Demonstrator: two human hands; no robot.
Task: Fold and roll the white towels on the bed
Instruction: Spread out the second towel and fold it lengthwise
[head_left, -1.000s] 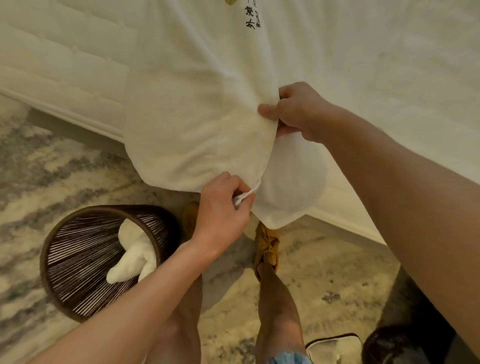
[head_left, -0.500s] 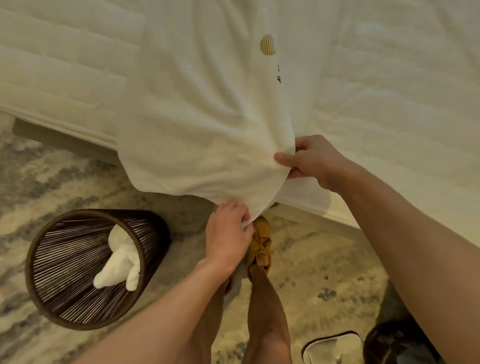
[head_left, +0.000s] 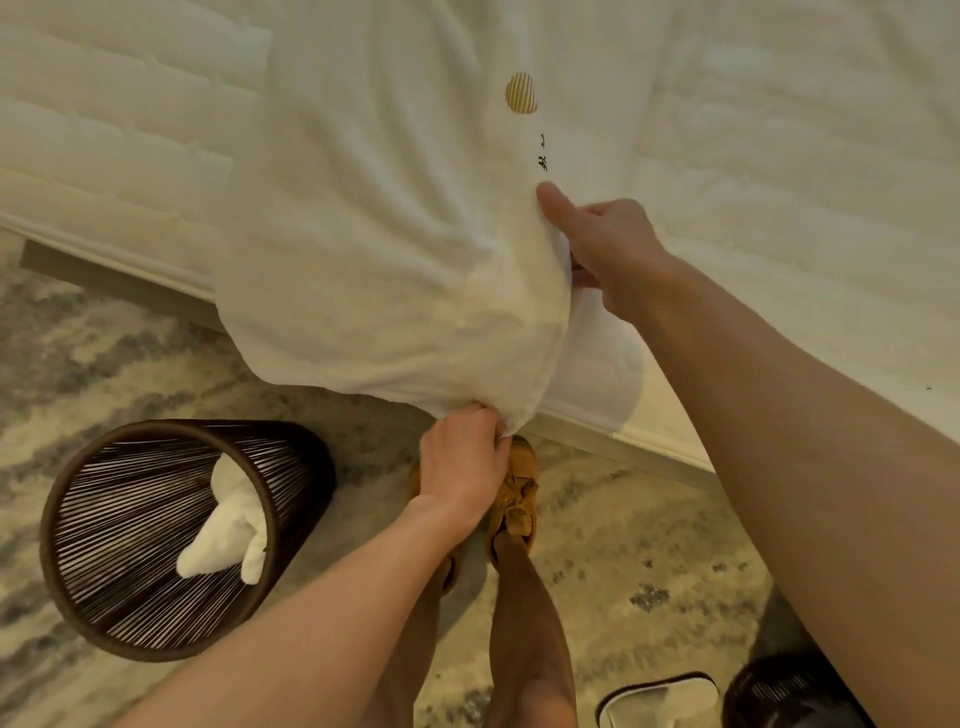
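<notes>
**White bed (head_left: 779, 156) with a towel (head_left: 389, 234) held at its edge**

Bedding fills the top of our view, with a mottled floor (head_left: 649, 545) below. The towel lies on the bed and hangs over its near edge. Our left grip (head_left: 462, 457) pinches its lowest corner, above our tan shoes (head_left: 517, 499). Our right grip (head_left: 602, 249) is closed on the towel's right edge higher up, thumb on top. A gold emblem (head_left: 521, 92) shows on the cloth. At lower left, a dark basket (head_left: 182, 425) holds a second towel (head_left: 228, 530).
</notes>
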